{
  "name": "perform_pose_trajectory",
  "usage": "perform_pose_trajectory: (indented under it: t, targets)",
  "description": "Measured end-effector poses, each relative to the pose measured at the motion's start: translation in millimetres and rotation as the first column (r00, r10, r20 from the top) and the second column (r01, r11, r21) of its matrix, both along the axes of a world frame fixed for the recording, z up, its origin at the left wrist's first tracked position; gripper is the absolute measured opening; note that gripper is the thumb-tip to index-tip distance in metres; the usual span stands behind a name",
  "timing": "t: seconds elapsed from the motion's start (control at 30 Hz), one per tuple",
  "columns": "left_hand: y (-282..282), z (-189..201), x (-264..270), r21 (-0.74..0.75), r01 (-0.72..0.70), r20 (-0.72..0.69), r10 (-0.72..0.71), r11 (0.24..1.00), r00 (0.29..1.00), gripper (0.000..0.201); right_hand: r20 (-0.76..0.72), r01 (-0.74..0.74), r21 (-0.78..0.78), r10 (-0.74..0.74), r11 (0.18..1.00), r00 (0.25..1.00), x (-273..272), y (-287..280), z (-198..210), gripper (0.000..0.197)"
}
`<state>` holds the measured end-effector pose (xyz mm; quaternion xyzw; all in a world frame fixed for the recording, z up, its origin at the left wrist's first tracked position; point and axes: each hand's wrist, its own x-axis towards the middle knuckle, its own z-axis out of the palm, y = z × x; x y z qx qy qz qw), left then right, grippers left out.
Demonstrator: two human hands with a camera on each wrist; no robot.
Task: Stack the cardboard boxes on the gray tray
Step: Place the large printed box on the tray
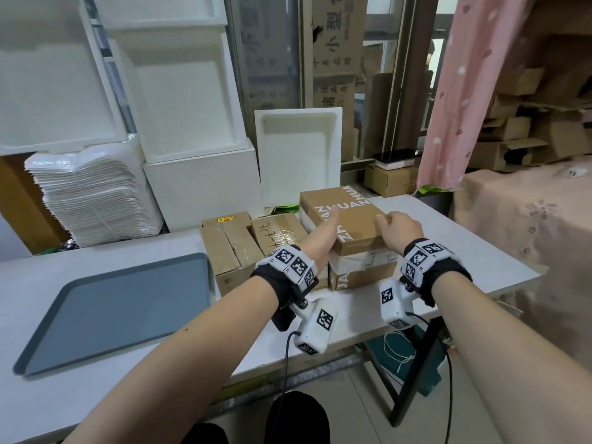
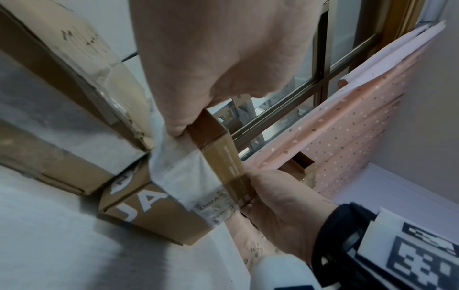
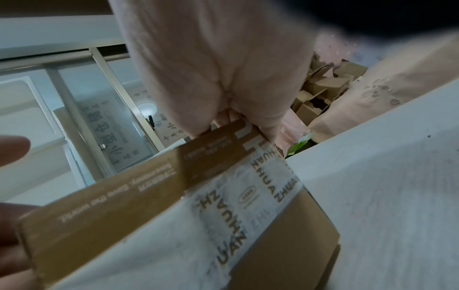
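A flat brown cardboard box printed ZHUAN lies askew on top of a stack, over a white-wrapped box and a brown box. My left hand grips its left side, thumb on the top face. My right hand grips its near right corner, fingers curled over the edge. The left wrist view shows both hands pinching the box's near edge. The gray tray sits at the table's left with nothing on it. Two taped cardboard boxes stand between tray and stack.
White foam boxes and a pile of white trays line the back left. A foam lid leans behind the stack. A pink curtain and a cloth-covered surface border the table's right edge.
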<state>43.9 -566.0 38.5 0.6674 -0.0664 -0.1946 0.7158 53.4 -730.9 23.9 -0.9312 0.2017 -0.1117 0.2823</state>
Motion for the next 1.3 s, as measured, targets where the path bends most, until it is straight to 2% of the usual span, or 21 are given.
perform_pose_trajectory:
  t: [0.1, 0.3, 0.53, 0.73, 0.93, 0.97, 1.0, 1.07, 1.13, 1.2, 1.3]
  targets:
    - [1.2, 8.6, -0.2, -0.038, 0.006, 0.005, -0.006, 0.999, 1.0, 0.047, 0.044, -0.004, -0.015, 0.005, 1.0, 0.999, -1.1, 1.4, 10.2, 0.044]
    - [14.7, 34.7, -0.9, -0.082, -0.019, 0.015, 0.02, 0.996, 1.0, 0.052, 0.125, -0.008, -0.036, 0.013, 0.999, 0.992, -2.5, 11.1, 41.0, 0.042]
    - [40.6, 75.9, -3.7, -0.124, -0.024, 0.114, 0.038, 0.992, 0.993, 0.057, 0.211, -0.043, -0.075, 0.058, 0.996, 0.976, -7.0, 35.1, 89.6, 0.042]
    - [87.3, 98.7, -5.1, -0.1, -0.042, 0.176, 0.059, 0.994, 0.983, 0.059, 0.239, -0.094, -0.075, 0.11, 0.993, 0.965, -10.2, 74.9, 116.9, 0.045]
    - [157.9, 110.2, -10.8, -0.051, -0.164, 0.224, 0.171, 0.985, 0.959, 0.064, 0.277, -0.21, -0.08, 0.224, 0.974, 0.934, -5.9, 146.3, 128.6, 0.041]
    - [171.5, 111.7, -11.9, -0.039, -0.197, 0.232, 0.201, 0.98, 0.952, 0.069, 0.279, -0.234, -0.07, 0.245, 0.97, 0.928, -5.6, 159.4, 130.3, 0.041]
    - [184.3, 112.6, -11.0, -0.021, -0.218, 0.234, 0.217, 0.976, 0.948, 0.082, 0.281, -0.255, -0.063, 0.263, 0.965, 0.923, -4.9, 170.8, 131.4, 0.04]
    - [213.0, 107.4, 4.1, 0.002, -0.275, 0.235, 0.267, 0.961, 0.935, 0.119, 0.283, -0.305, -0.056, 0.308, 0.951, 0.908, -4.4, 195.2, 131.2, 0.041]
    - [246.5, 94.4, 27.6, 0.05, -0.334, 0.243, 0.313, 0.941, 0.918, 0.139, 0.297, -0.351, -0.059, 0.352, 0.935, 0.888, -5.5, 220.8, 129.4, 0.041]
    - [280.4, 83.3, 42.1, 0.08, -0.392, 0.257, 0.361, 0.917, 0.897, 0.138, 0.299, -0.39, -0.084, 0.396, 0.917, 0.868, -6.5, 248.1, 126.7, 0.041]
    - [312.1, 95.4, 3.2, 0.054, -0.406, 0.23, 0.384, 0.912, 0.894, 0.129, 0.291, -0.433, -0.112, 0.446, 0.894, 0.846, -8.5, 281.5, 121.6, 0.039]
